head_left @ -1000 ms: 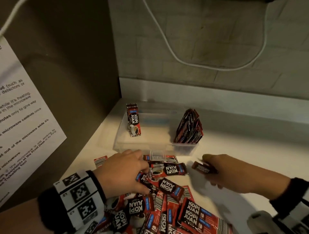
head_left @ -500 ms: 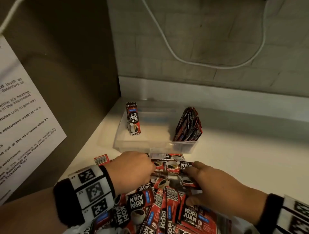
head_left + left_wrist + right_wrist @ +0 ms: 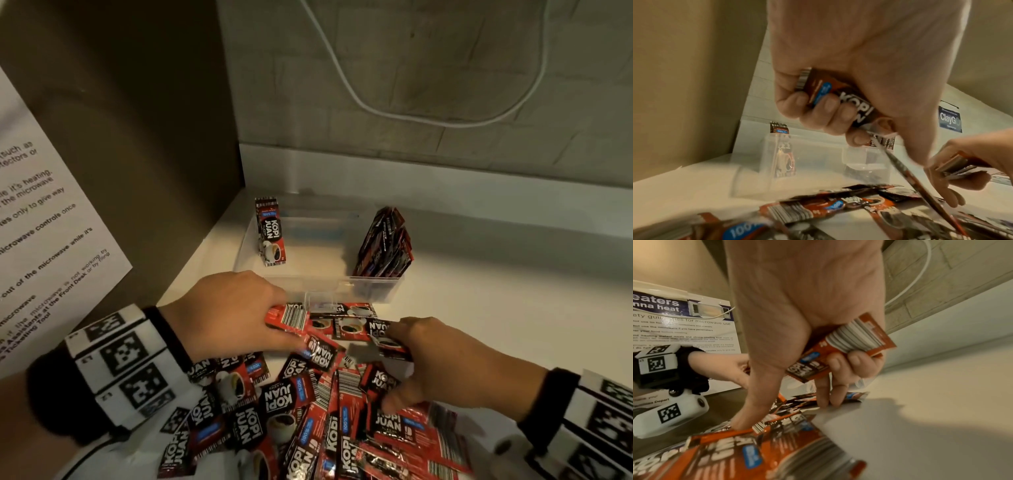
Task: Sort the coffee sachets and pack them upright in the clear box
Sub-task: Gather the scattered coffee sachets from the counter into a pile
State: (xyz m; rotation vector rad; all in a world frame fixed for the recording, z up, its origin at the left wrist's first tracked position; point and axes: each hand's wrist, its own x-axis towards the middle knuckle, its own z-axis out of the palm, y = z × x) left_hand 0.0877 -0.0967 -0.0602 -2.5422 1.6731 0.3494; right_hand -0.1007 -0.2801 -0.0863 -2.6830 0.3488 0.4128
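Observation:
A heap of red-and-black coffee sachets (image 3: 308,418) covers the near counter. Behind it stands the clear box (image 3: 308,284), with one upright sachet stack (image 3: 272,233) at its left end and a leaning dark stack (image 3: 383,243) at its right. My left hand (image 3: 236,311) grips a bundle of sachets (image 3: 840,97) in curled fingers at the heap's far edge. My right hand (image 3: 442,363) holds its own stack of sachets (image 3: 840,348) against the palm while its thumb (image 3: 748,415) and two fingers reach down onto loose sachets.
A brown cabinet side with a printed microwave notice (image 3: 41,219) walls the left. A white cable (image 3: 411,113) loops on the brick wall behind. Bare white counter (image 3: 513,301) lies right of the box.
My right hand came left from the bare counter onto the heap's far edge, still holding its sachets. My left hand lifted slightly with its bundle.

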